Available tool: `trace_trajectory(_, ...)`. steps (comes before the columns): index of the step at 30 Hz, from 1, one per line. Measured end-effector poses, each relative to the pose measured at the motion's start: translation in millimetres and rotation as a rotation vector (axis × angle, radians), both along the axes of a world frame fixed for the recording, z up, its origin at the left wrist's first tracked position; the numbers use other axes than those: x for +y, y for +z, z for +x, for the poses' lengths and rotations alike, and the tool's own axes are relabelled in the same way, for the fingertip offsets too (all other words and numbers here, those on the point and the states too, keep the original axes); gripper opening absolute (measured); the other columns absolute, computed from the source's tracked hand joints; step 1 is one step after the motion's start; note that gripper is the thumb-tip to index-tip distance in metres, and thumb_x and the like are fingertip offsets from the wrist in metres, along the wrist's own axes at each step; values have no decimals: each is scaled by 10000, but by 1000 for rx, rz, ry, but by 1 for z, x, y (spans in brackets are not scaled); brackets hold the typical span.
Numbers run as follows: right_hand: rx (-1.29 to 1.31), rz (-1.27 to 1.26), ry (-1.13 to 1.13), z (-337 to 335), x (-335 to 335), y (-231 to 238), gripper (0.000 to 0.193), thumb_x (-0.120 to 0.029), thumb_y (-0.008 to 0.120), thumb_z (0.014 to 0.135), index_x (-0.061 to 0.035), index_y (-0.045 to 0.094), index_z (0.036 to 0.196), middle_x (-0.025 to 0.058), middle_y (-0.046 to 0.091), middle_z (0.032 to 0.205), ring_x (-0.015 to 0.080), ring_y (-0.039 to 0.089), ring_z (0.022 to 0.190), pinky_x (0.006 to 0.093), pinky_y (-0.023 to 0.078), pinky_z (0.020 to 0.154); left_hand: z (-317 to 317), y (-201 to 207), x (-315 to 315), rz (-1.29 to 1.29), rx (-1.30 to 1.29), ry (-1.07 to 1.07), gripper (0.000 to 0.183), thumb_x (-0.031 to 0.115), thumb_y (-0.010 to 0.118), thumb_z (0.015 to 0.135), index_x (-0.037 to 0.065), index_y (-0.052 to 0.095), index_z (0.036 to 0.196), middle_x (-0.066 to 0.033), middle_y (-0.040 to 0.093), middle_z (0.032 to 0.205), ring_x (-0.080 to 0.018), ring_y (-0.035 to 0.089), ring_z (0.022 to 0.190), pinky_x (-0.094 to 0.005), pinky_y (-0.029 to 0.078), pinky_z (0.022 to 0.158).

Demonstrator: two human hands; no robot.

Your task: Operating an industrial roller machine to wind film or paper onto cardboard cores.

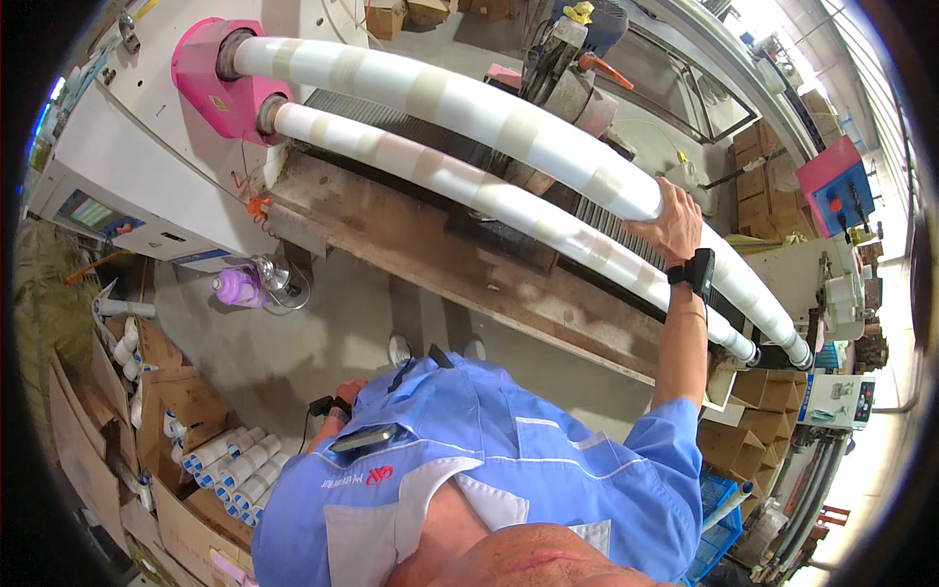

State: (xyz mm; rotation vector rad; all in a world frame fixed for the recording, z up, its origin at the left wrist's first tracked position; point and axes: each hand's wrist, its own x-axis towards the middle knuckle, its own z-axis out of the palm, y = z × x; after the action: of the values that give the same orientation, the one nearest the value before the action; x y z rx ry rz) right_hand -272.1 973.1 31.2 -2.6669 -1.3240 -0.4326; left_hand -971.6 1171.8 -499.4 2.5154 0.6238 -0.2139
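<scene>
Two long white rolls with faint beige bands run side by side across the machine: a thicker far roll [440,93] and a thinner near roll [440,176]. My right hand [675,223] lies over the far roll toward its right part, its fingers curved round the surface. A dark strap with a small black device circles that wrist. Down by my waist, at the edge of the blue shirt [440,411], is my left hand [351,391]. Its fingers are mostly hidden, and nothing shows in it.
A pink housing [217,88] holds the rolls' left ends. Along the machine's front runs a brown metal ledge [430,240]. A purple bottle [237,286] stands on the floor at left. Open cartons [191,396] with small white rolls [235,465] lie lower left; a blue crate [714,528] is lower right.
</scene>
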Motion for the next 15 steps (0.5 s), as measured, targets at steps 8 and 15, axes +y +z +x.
trace_trajectory(8, -186, 49, 50, -50, 39, -18, 987, -400, 851, 625, -147, 396, 1464, 89, 461, 1431, 302, 412, 1332, 502, 291, 1093, -5, 10, -8, -173, 184, 114, 236, 321, 547, 897, 179, 668, 1041, -89, 709, 1023, -325, 685, 927, -464, 562, 732)
trace_trajectory(15, -174, 128, 81, -58, 93, -25, 1054, -290, 889, 566, -191, 371, 1478, 79, 439, 1452, 300, 436, 1308, 531, 312, 1065, 29, 73, -6, -91, 233, 184, 240, 319, 558, 902, 149, 664, 1033, -127, 712, 945, -340, 685, 903, -465, 549, 755)
